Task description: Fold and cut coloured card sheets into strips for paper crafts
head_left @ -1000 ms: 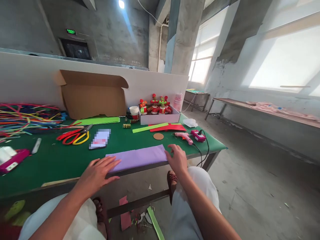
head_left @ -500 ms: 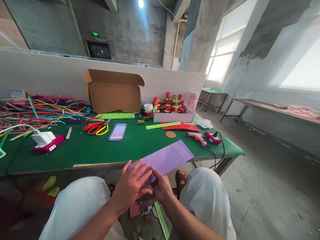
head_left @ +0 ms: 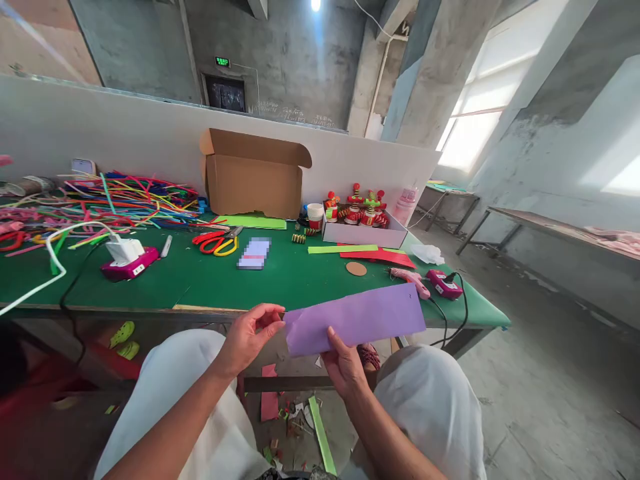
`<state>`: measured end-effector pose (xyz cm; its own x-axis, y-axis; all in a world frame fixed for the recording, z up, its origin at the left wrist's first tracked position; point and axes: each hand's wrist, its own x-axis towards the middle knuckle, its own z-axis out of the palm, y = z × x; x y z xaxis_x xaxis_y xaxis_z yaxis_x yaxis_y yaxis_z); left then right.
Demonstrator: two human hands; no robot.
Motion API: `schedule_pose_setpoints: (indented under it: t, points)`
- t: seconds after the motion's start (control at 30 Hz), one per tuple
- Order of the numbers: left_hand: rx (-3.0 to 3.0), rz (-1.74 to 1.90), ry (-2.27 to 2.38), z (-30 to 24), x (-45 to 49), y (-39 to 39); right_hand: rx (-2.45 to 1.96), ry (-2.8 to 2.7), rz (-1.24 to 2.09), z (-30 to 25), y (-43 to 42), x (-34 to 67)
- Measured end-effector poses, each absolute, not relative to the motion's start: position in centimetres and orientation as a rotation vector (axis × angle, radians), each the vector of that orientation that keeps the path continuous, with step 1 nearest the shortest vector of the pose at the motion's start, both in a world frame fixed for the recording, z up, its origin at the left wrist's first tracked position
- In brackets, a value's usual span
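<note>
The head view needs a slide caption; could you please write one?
A purple sheet held in the right hand beside a green table, with the left hand at its left end.

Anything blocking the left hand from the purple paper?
Nothing visible: the left hand is at the upper-left corner of the purple paper. The right hand holds the lower edge, away from that corner.

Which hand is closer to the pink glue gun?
Right. The right hand, gripping the purple paper's lower edge, is in front of the glue gun and to its left; the left hand, at the paper's left end, is much farther left.
</note>
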<state>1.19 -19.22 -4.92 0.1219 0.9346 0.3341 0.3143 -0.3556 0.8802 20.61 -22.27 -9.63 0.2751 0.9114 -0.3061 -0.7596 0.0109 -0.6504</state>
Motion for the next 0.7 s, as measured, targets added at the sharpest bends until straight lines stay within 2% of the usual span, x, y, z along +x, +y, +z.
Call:
schedule_pose_setpoints:
  t: [0.3,0.7]
  points:
    - [1.75,1.249,1.237,-5.2,1.6,-19.4,-0.841,-0.378,1.321,-10.4,-21.9,20.3]
    - [1.751,1.145,1.086,-4.1,1.5,-19.2,-0.863,-0.31,1.329,-9.8,-21.7,20.3]
